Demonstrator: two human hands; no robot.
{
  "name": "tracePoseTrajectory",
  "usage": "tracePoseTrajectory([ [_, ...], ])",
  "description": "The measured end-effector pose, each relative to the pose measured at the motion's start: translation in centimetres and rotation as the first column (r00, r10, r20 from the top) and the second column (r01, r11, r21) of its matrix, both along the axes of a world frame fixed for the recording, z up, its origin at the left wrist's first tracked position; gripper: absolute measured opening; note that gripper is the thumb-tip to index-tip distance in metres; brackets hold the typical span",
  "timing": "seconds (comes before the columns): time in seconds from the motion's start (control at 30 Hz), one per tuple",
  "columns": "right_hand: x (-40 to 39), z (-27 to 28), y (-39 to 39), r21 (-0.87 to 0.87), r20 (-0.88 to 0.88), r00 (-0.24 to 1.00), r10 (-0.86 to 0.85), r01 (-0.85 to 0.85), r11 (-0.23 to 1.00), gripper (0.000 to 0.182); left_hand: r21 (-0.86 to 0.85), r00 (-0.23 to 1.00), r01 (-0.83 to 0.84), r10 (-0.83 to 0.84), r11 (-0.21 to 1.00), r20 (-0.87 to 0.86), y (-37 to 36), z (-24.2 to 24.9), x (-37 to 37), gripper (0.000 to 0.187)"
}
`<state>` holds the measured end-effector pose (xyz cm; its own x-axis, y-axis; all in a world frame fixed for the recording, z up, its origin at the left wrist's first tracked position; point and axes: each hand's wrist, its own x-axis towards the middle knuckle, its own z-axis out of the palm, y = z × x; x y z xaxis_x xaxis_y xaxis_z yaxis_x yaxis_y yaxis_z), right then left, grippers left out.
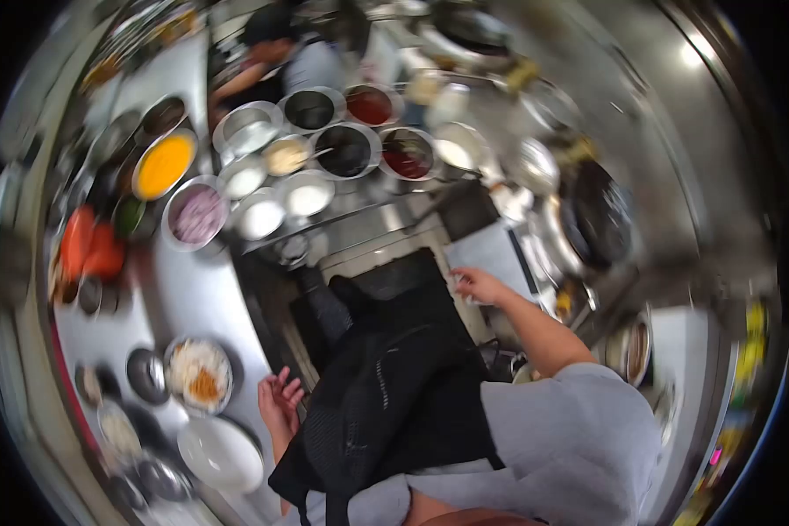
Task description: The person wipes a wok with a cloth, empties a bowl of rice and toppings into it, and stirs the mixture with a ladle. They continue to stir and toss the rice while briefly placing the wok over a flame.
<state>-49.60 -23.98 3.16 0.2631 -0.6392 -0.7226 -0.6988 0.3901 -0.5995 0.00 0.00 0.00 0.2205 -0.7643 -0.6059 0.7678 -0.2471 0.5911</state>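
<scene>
My left hand (280, 401) hangs beside the steel counter at lower left, fingers loosely bent and apart, holding nothing that I can see. Closest to it are a bowl of white rice-like food with an orange-brown topping (203, 377) and a white oval dish (222, 454). My right hand (479, 287) is stretched out past the black apron (394, 359), near a flat grey board (493, 256). Its fingers are curled together, and a small pale bit shows at them, too blurred to name.
Ahead stand several steel pots, with dark sauce (344, 151), red sauce (408, 155) and white contents (309, 195). A yellow-filled pot (164, 165) and a bowl of chopped purple onion (198, 216) line the left counter. A dark wok (598, 215) sits right. Another person (311, 70) is beyond the pots.
</scene>
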Motion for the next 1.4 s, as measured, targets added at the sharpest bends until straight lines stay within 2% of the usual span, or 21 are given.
tracePoseTrajectory([
  [0.07,1.2,-1.1,5.0,0.082,-0.01,0.995,-0.103,0.103,0.991,0.055,0.015,0.985,0.148,-0.149,0.989,0.088,-2.2,-0.1,3.2,0.034],
  [0.1,-6.8,0.1,7.0,0.11,-0.089,0.984,-0.156,0.166,0.98,0.055,-0.078,0.972,0.218,-0.209,0.973,0.111,-3.7,-0.3,-3.2,0.034],
  [0.17,-9.0,-1.6,12.5,0.235,-0.143,0.961,-0.238,0.267,0.935,0.055,-0.083,0.893,0.396,-0.362,0.915,0.266,-4.1,-2.9,-2.5,0.033],
  [0.23,-13.2,-3.2,14.8,0.039,-0.242,0.797,-0.553,0.578,0.815,0.06,-0.194,0.864,0.479,-0.419,0.856,0.28,-7.6,-4.0,-3.4,0.032],
  [0.27,-15.0,-4.2,16.2,0.036,-0.225,0.783,-0.58,0.602,0.798,0.06,-0.136,0.822,0.54,-0.486,0.83,0.297,-8.4,-2.9,-3.8,0.031],
  [0.33,-18.0,-5.6,18.4,-0.057,-0.158,0.586,-0.794,0.798,0.6,0.065,-0.001,0.723,0.628,-0.582,0.779,0.373,-9.7,0.3,-5.5,0.029],
  [0.43,-20.8,-6.6,19.9,-0.035,-0.103,0.466,-0.879,0.881,0.471,0.068,0.029,0.606,0.721,-0.651,0.692,0.458,-11.4,1.8,-7.6,0.028],
  [0.63,-26.3,-11.6,17.4,0.02,-0.024,0.392,-0.92,0.92,0.391,0.073,0.219,0.413,0.784,-0.751,0.581,0.515,-14.9,3.3,-14.8,0.024],
  [0.7,-28.2,-13.6,15.5,0.061,-0.024,0.35,-0.936,0.935,0.348,0.071,0.324,0.286,0.816,-0.822,0.479,0.493,-15.8,3.8,-18.1,0.024],
  [0.77,-30.2,-15.8,13.6,0.138,-0.095,0.323,-0.941,0.941,0.309,0.068,0.365,0.288,0.81,-0.853,0.46,0.435,-16.4,2.6,-20.7,0.025],
  [0.9,-29.6,-19.8,10.4,0.246,0.092,0.219,-0.971,0.94,0.236,0.057,0.42,0.156,0.84,-0.893,0.345,0.421,-17.6,3.4,-28.3,0.029],
  [0.97,-27.9,-20.6,9.3,0.326,0.311,0.397,-0.864,0.809,0.489,0.048,0.389,0.102,0.882,-0.915,0.264,0.391,-18.4,3.7,-32.3,0.032],
  [1.03,-25.5,-16.0,8.1,0.573,0.463,0.429,-0.776,0.523,0.631,0.041,0.345,0.118,0.899,-0.907,0.271,0.404,-19.6,2.2,-36.0,0.034],
  [1.1,-24.1,-11.5,8.2,0.561,0.627,0.467,-0.624,0.286,0.777,0.037,0.299,0.132,0.913,-0.894,0.278,0.428,-20.8,1.7,-40.7,0.038],
  [1.13,-23.7,-9.1,8.6,0.564,0.625,0.468,-0.625,0.283,0.775,0.037,0.299,0.132,0.911,-0.887,0.285,0.443,-21.5,1.6,-43.4,0.039],
  [1.2,-23.5,-5.8,9.1,0.524,0.729,0.461,-0.506,0.1,0.846,0.035,0.045,0.196,0.971,-0.884,0.236,0.424,-23.1,-2.7,-48.0,0.039],
  [1.23,-22.9,-6.2,9.6,0.528,0.726,0.459,-0.512,0.106,0.843,0.035,0.071,0.201,0.971,-0.942,0.227,0.267,-23.0,-2.7,-50.8,0.04],
  [1.27,-22.5,-6.9,9.8,0.413,0.72,0.474,-0.507,0.293,0.862,0.034,0.088,0.2,0.974,-0.974,0.21,0.109,-22.9,-2.6,-53.8,0.04],
  [1.3,-22.7,-7.2,9.9,0.276,0.712,0.488,-0.505,0.466,0.841,0.034,0.051,0.08,0.995,-0.997,0.081,0.013,-22.6,-3.9,-55.5,0.041],
  [1.37,-24.4,-6.7,10.8,0.251,0.639,0.517,-0.57,0.56,0.789,0.03,0.084,0.028,0.996,-0.995,0.036,0.093,-21.1,-1.1,-59.8,0.041],
  [1.4,-25.3,-6.5,11.4,0.156,0.629,0.561,-0.539,0.588,0.794,0.03,0.045,0.008,0.999,-0.998,0.005,-0.058,-21.7,-1.0,-60.5,0.042],
])
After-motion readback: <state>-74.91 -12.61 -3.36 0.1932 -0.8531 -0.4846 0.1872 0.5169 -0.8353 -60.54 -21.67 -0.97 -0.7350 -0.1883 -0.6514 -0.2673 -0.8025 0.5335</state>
